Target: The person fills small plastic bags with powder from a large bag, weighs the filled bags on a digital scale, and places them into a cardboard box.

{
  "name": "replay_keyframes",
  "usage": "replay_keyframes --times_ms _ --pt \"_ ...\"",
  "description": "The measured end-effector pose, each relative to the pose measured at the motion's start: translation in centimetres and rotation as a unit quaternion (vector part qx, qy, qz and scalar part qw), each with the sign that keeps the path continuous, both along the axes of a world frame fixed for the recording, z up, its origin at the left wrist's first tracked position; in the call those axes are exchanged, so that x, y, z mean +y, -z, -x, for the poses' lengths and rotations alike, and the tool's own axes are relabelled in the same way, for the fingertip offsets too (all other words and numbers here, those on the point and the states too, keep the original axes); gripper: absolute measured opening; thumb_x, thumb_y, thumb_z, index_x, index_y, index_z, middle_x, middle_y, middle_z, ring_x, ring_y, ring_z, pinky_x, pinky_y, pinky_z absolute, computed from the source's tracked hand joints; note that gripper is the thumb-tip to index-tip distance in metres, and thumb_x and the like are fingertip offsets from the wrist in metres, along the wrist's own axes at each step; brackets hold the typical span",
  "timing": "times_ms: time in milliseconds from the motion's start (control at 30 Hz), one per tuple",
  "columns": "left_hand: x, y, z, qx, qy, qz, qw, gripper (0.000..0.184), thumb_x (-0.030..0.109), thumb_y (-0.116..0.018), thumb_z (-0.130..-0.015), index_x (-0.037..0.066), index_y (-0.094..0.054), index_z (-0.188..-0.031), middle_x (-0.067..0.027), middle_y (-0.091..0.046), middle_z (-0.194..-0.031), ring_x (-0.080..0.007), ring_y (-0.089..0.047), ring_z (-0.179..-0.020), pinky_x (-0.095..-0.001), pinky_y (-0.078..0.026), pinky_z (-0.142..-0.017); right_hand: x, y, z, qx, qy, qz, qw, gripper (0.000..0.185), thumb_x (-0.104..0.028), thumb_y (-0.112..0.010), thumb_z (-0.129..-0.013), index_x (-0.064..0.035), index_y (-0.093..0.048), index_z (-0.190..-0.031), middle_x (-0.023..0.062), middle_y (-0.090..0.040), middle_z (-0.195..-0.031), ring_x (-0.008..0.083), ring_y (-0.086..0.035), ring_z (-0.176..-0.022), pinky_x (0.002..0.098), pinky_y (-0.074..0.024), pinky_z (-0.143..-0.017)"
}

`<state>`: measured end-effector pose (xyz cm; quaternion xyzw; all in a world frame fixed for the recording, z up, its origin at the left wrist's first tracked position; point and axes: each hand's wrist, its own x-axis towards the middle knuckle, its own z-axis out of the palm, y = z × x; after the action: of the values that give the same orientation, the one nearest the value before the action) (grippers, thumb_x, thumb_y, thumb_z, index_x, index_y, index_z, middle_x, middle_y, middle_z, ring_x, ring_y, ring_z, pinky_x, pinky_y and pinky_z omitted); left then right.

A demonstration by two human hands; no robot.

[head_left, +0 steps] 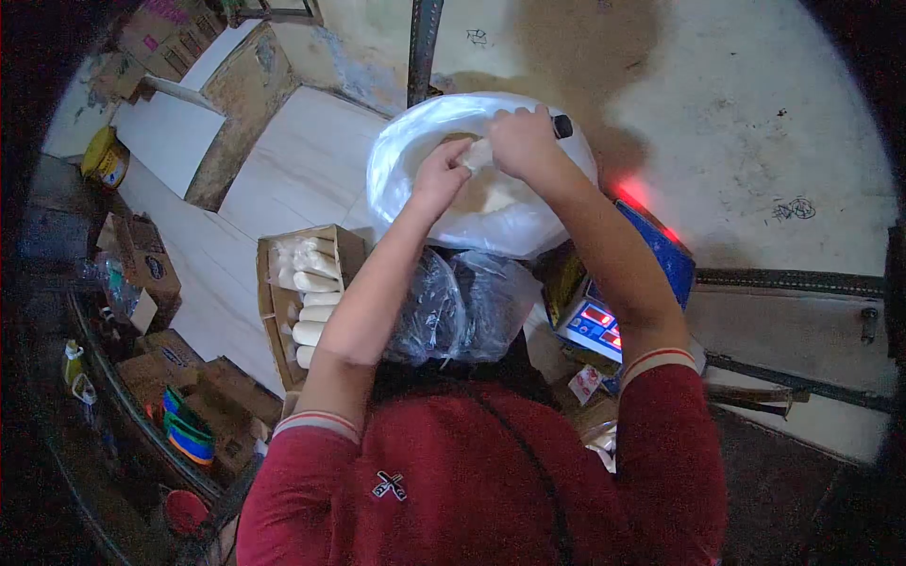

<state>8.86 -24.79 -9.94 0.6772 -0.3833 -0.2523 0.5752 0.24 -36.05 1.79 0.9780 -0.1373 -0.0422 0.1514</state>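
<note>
A large white plastic-lined sack (401, 127) stands open in front of me, with pale loose material (495, 193) inside. Both hands are over its mouth. My left hand (442, 174) has its fingers closed on the left side of a small clear bag (478, 154) with pale contents. At the bag's right side is my right hand (521, 140), fingers curled and closed around its upper part. A dark cylindrical object (562, 126) shows beside the right hand; whether the hand touches it is unclear. Clear plastic bags (462, 307) lie between the sack and my body.
An open carton (265, 283) of filled white bags stands at the left. To the right is a blue digital scale (593, 325) with a red lit display. Cardboard boxes (151, 259) and a yellow tub (106, 158) are farther left. A metal post (424, 47) rises behind the sack.
</note>
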Motion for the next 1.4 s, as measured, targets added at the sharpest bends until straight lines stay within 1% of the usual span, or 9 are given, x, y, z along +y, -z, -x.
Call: replay_keyframes --times_ms 100,533,667,800,900,1033,1133,1267,1400 --pt "0.0 0.1 -0.1 0.106 0.007 -0.008 0.994 0.051 -0.001 -0.05 -0.072 0.002 -0.053 -0.122 -0.0081 -0.056 -0.114 -0.017 -0.053 -0.102 -0.0274 -0.041 -0.088 -0.3 0.3 0.3 -0.023 0.029 -0.037 0.999 0.015 -0.019 -0.057 -0.075 -0.0142 -0.068 -0.083 0.0058 -0.064 -0.087 0.0235 -0.061 -0.082 0.0453 -0.0382 -0.074" --pt "-0.3 2.3 -1.0 0.074 -0.07 0.0 0.995 0.036 0.006 -0.057 -0.073 0.002 -0.062 -0.108 -0.0111 -0.066 -0.097 -0.0168 -0.061 -0.088 -0.0279 -0.046 -0.079 1.0 0.8 -0.8 -0.065 -0.073 0.084 0.992 0.014 -0.016 -0.057 -0.073 -0.0126 -0.067 -0.082 0.0041 -0.062 -0.081 0.0219 -0.059 -0.081 0.0432 -0.0397 -0.073" --pt "-0.5 2.0 -0.9 0.147 -0.117 -0.026 0.982 0.027 0.009 -0.058 -0.075 0.002 -0.066 -0.099 -0.0099 -0.068 -0.086 -0.0188 -0.063 -0.081 -0.0297 -0.048 -0.075 0.8 1.2 -0.3 -0.058 -0.073 0.06 0.994 0.017 -0.017 -0.057 -0.073 -0.0134 -0.066 -0.087 0.005 -0.062 -0.085 0.0224 -0.059 -0.082 0.044 -0.0397 -0.074" --pt "0.0 -0.4 -0.6 0.103 -0.151 -0.086 0.979 0.02 0.01 -0.058 -0.075 0.004 -0.069 -0.09 -0.0111 -0.067 -0.079 -0.0217 -0.064 -0.075 -0.0322 -0.049 -0.072 0.0 0.3 1.5 -0.082 -0.025 -0.014 0.996 0.021 -0.017 -0.058 -0.072 -0.0143 -0.065 -0.091 0.007 -0.061 -0.09 0.0258 -0.059 -0.086 0.0462 -0.0396 -0.076" --pt "-0.4 0.7 -1.4 -0.038 -0.166 -0.099 0.981 0.014 0.012 -0.059 -0.074 0.006 -0.069 -0.081 -0.0131 -0.066 -0.078 -0.0259 -0.064 -0.073 -0.0344 -0.049 -0.07 -1.3 0.9 3.2 -0.053 0.087 -0.052 0.993 0.026 -0.017 -0.058 -0.073 -0.0129 -0.062 -0.098 0.0092 -0.06 -0.095 0.029 -0.058 -0.091 0.0503 -0.0392 -0.078" --pt "-0.1 0.3 -2.3 -0.163 -0.086 -0.127 0.975 0.012 0.014 -0.06 -0.074 0.008 -0.069 -0.08 -0.0138 -0.065 -0.079 -0.0296 -0.063 -0.073 -0.0376 -0.049 -0.071 -0.7 6.3 5.7 -0.089 0.064 -0.055 0.992 0.035 -0.016 -0.057 -0.074 -0.0132 -0.058 -0.109 0.0113 -0.06 -0.099 0.0309 -0.057 -0.097 0.0535 -0.0373 -0.083" --pt "0.0 -0.7 -2.9 -0.17 -0.059 -0.157 0.971 0.013 0.016 -0.06 -0.074 0.009 -0.069 -0.082 -0.0136 -0.065 -0.081 -0.0305 -0.062 -0.076 -0.0381 -0.049 -0.073 0.7 6.8 4.2 -0.156 -0.006 -0.17 0.973 0.041 -0.015 -0.057 -0.076 -0.0159 -0.053 -0.117 0.0138 -0.06 -0.098 0.0321 -0.057 -0.096 0.0505 -0.0406 -0.082" --pt "0.2 -0.4 -3.0 -0.198 -0.054 -0.157 0.966 0.015 0.017 -0.06 -0.075 0.009 -0.069 -0.085 -0.0141 -0.065 -0.085 -0.0312 -0.062 -0.08 -0.0382 -0.048 -0.075 1.8 11.1 0.9 -0.194 0.033 -0.315 0.929 0.044 -0.016 -0.057 -0.077 -0.0192 -0.052 -0.121 0.0162 -0.061 -0.094 0.0345 -0.058 -0.091 0.0457 -0.0447 -0.077" --pt "0.8 -0.3 -3.1 -0.206 -0.077 -0.128 0.967 0.019 0.017 -0.06 -0.076 0.009 -0.069 -0.09 -0.0149 -0.065 -0.088 -0.0319 -0.062 -0.083 -0.0381 -0.048 -0.077 2.0 10.3 0.5 -0.151 0.019 -0.374 0.915 0.035 -0.018 -0.055 -0.078 -0.0164 -0.054 -0.113 0.017 -0.061 -0.091 0.0361 -0.059 -0.085 0.0444 -0.0462 -0.072"
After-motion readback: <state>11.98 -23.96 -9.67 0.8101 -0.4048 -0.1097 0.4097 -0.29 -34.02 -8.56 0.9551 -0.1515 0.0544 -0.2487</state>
